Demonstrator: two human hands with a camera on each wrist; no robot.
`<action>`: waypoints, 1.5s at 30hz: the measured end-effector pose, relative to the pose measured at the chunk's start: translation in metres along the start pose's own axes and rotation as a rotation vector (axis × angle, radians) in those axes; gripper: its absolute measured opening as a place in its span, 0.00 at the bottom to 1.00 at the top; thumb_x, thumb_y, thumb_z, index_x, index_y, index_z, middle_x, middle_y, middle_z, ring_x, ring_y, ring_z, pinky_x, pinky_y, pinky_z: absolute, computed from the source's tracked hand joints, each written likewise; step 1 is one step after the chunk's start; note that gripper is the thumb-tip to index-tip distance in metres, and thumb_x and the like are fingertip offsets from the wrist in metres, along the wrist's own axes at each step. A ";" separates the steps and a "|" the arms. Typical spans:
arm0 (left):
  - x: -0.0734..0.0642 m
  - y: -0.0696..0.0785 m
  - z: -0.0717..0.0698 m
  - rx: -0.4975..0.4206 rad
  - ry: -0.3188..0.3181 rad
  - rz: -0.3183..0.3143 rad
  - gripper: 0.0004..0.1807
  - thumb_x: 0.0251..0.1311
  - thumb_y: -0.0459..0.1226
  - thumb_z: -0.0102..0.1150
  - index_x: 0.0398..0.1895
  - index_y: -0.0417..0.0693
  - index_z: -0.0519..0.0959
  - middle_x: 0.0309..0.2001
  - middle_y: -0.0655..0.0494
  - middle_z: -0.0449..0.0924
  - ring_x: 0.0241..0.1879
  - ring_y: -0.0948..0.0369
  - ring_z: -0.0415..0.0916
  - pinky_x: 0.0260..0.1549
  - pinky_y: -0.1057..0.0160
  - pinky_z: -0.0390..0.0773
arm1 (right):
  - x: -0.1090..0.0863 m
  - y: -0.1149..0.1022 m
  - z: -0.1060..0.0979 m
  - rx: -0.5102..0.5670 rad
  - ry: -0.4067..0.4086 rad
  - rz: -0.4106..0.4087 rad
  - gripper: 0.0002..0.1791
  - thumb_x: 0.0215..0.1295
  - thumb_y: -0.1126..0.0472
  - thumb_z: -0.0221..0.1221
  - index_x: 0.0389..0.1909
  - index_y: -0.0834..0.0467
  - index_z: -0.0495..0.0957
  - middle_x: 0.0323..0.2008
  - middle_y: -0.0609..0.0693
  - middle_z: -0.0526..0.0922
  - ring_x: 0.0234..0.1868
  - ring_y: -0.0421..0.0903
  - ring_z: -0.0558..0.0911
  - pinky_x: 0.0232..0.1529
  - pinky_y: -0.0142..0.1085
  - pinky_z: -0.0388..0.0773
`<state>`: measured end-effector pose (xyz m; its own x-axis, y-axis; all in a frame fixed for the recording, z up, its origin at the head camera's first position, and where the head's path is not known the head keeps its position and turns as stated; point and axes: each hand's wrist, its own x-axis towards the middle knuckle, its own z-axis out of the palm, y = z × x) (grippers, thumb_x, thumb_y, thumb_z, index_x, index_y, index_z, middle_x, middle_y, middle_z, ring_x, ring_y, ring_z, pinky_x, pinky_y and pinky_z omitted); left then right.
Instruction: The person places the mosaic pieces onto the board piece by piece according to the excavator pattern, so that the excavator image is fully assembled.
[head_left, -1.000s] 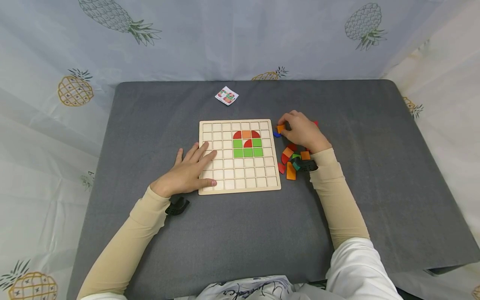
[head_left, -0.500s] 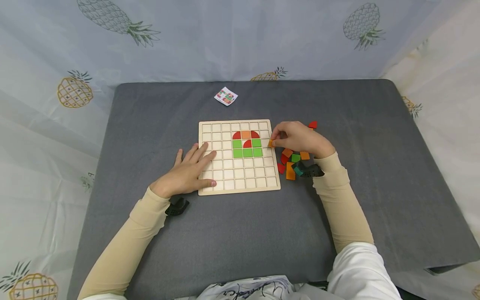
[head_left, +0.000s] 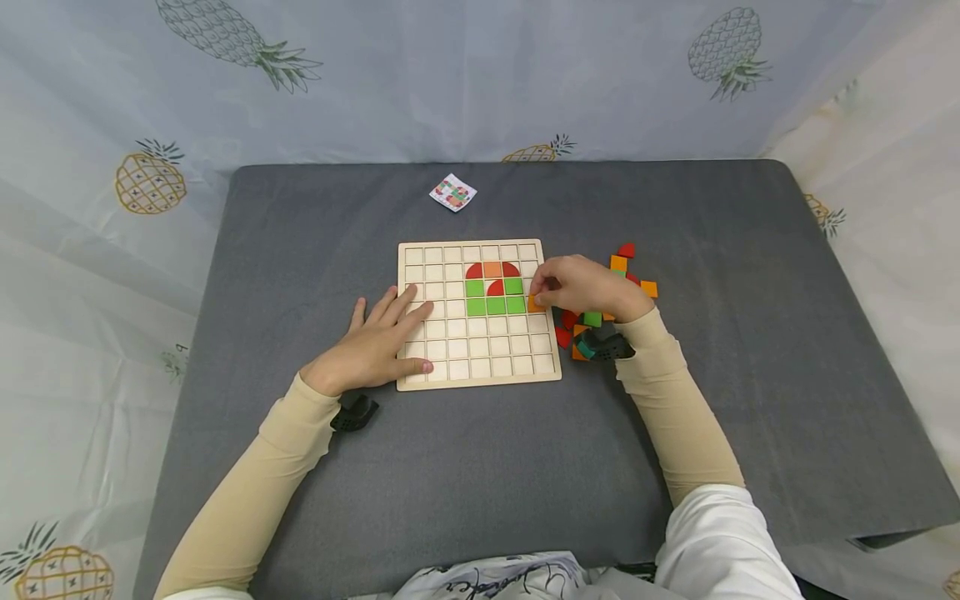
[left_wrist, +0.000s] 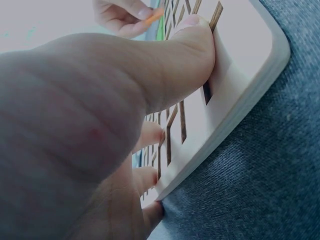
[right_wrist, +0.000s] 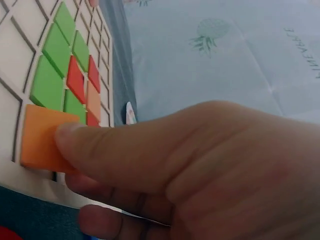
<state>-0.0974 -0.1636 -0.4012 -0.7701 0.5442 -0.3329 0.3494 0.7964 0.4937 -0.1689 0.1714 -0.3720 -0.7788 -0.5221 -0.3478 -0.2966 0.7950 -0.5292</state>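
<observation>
A wooden grid board [head_left: 459,368] lies on the table, with red, green and orange tiles set in its upper right cells. My left hand [head_left: 375,340] rests with spread fingers on the board's left side; in the left wrist view its thumb [left_wrist: 192,52] lies over the grid lines. At the board's right edge my right hand [head_left: 581,285] pinches an orange square tile [right_wrist: 42,137] between thumb and fingers. In the right wrist view that tile overlaps the cell beside a green tile [right_wrist: 47,82] in the bottom row.
Loose red, green and orange pieces lie right of the board, partly hidden under the right wrist; a red piece [head_left: 626,250] and an orange square [head_left: 648,289] show. A small pattern card [head_left: 453,192] lies behind the board on the grey table [head_left: 337,208].
My right hand has carried the orange tile from the loose pieces leftward and toward me, over the board's right edge. My left hand stays in place on the board.
</observation>
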 end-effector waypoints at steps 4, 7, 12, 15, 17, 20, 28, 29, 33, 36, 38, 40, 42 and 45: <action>0.000 0.001 0.000 -0.001 -0.001 -0.003 0.51 0.64 0.54 0.65 0.83 0.51 0.49 0.84 0.46 0.31 0.82 0.42 0.25 0.73 0.27 0.27 | 0.002 -0.001 0.004 -0.037 0.012 0.015 0.04 0.69 0.62 0.63 0.39 0.58 0.84 0.37 0.52 0.82 0.33 0.47 0.76 0.37 0.38 0.75; 0.000 0.000 0.000 -0.001 -0.002 -0.005 0.51 0.64 0.54 0.65 0.83 0.51 0.49 0.84 0.46 0.31 0.82 0.42 0.25 0.73 0.27 0.27 | 0.004 -0.001 0.007 -0.054 0.016 0.036 0.03 0.69 0.62 0.64 0.38 0.58 0.84 0.36 0.52 0.82 0.32 0.47 0.76 0.36 0.38 0.75; 0.000 0.000 0.000 -0.002 -0.001 -0.006 0.51 0.64 0.54 0.65 0.83 0.51 0.49 0.84 0.46 0.31 0.82 0.42 0.26 0.73 0.27 0.27 | 0.006 -0.001 0.007 -0.055 0.009 0.055 0.04 0.70 0.60 0.64 0.38 0.56 0.83 0.33 0.52 0.83 0.29 0.47 0.75 0.33 0.36 0.73; 0.001 0.000 0.001 0.002 -0.004 -0.006 0.51 0.64 0.54 0.65 0.83 0.51 0.48 0.84 0.46 0.31 0.82 0.42 0.26 0.73 0.27 0.27 | 0.003 0.001 0.003 -0.040 0.044 0.078 0.05 0.71 0.59 0.62 0.39 0.56 0.83 0.34 0.52 0.84 0.27 0.47 0.75 0.32 0.37 0.73; 0.001 0.000 0.001 0.003 -0.006 -0.007 0.51 0.64 0.55 0.65 0.83 0.51 0.48 0.84 0.46 0.30 0.82 0.43 0.25 0.73 0.27 0.26 | 0.001 0.004 -0.001 -0.054 0.110 0.111 0.05 0.72 0.58 0.61 0.41 0.56 0.83 0.36 0.52 0.85 0.28 0.48 0.76 0.33 0.39 0.75; 0.002 0.000 0.001 0.004 -0.007 -0.005 0.51 0.64 0.55 0.64 0.83 0.51 0.48 0.84 0.46 0.30 0.82 0.43 0.25 0.73 0.27 0.26 | -0.001 0.010 -0.005 -0.085 0.221 0.183 0.08 0.73 0.58 0.60 0.45 0.58 0.81 0.40 0.55 0.85 0.32 0.50 0.78 0.36 0.43 0.77; 0.001 0.000 0.000 -0.002 0.001 0.004 0.51 0.64 0.54 0.65 0.83 0.51 0.48 0.84 0.45 0.32 0.82 0.41 0.26 0.73 0.26 0.27 | 0.007 0.022 -0.004 -0.099 0.190 0.245 0.16 0.74 0.58 0.58 0.57 0.60 0.79 0.50 0.59 0.81 0.45 0.54 0.79 0.48 0.49 0.80; 0.000 0.000 0.000 -0.001 0.003 0.005 0.51 0.64 0.54 0.65 0.83 0.50 0.48 0.84 0.45 0.32 0.82 0.41 0.27 0.72 0.26 0.27 | 0.007 0.022 -0.003 -0.103 0.176 0.239 0.17 0.74 0.58 0.58 0.58 0.60 0.79 0.50 0.59 0.81 0.46 0.54 0.78 0.48 0.49 0.80; 0.001 0.000 0.000 0.004 0.006 0.004 0.51 0.65 0.53 0.65 0.83 0.50 0.49 0.84 0.45 0.32 0.82 0.41 0.27 0.72 0.26 0.27 | 0.008 0.023 -0.001 -0.117 0.157 0.215 0.17 0.72 0.59 0.61 0.57 0.61 0.79 0.48 0.59 0.79 0.45 0.54 0.76 0.49 0.48 0.79; 0.001 0.000 0.000 0.004 0.007 0.004 0.50 0.65 0.53 0.65 0.83 0.50 0.49 0.84 0.44 0.32 0.82 0.40 0.27 0.72 0.25 0.28 | 0.009 0.022 -0.001 -0.113 0.173 0.201 0.16 0.71 0.59 0.62 0.54 0.62 0.81 0.47 0.59 0.81 0.44 0.54 0.78 0.48 0.47 0.80; 0.001 0.000 0.000 0.003 0.007 0.005 0.50 0.65 0.53 0.65 0.83 0.50 0.49 0.84 0.44 0.33 0.82 0.40 0.28 0.72 0.25 0.28 | 0.009 0.022 0.000 -0.112 0.184 0.192 0.15 0.71 0.59 0.61 0.53 0.63 0.82 0.46 0.59 0.83 0.42 0.53 0.80 0.47 0.47 0.81; 0.000 0.000 0.000 0.002 0.005 0.005 0.50 0.65 0.53 0.65 0.83 0.50 0.49 0.84 0.44 0.32 0.82 0.41 0.27 0.72 0.26 0.27 | 0.008 0.022 -0.001 -0.111 0.196 0.187 0.14 0.71 0.59 0.60 0.51 0.63 0.83 0.45 0.59 0.84 0.39 0.52 0.81 0.45 0.46 0.81; 0.000 0.000 0.000 0.000 0.004 0.004 0.50 0.65 0.53 0.65 0.83 0.51 0.49 0.84 0.44 0.32 0.82 0.41 0.27 0.72 0.26 0.27 | 0.008 0.022 -0.001 -0.116 0.205 0.186 0.12 0.71 0.59 0.59 0.47 0.62 0.84 0.41 0.58 0.84 0.34 0.52 0.80 0.40 0.44 0.80; 0.000 0.000 0.000 -0.001 0.003 0.004 0.51 0.65 0.53 0.65 0.83 0.51 0.48 0.84 0.44 0.32 0.82 0.41 0.27 0.72 0.26 0.27 | 0.007 0.023 -0.001 -0.128 0.210 0.191 0.10 0.68 0.60 0.58 0.41 0.61 0.84 0.35 0.56 0.82 0.29 0.50 0.76 0.33 0.41 0.75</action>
<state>-0.0973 -0.1633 -0.4015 -0.7700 0.5469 -0.3287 0.3523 0.7939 0.4955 -0.1819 0.1864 -0.3863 -0.9204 -0.2948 -0.2570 -0.1908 0.9120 -0.3630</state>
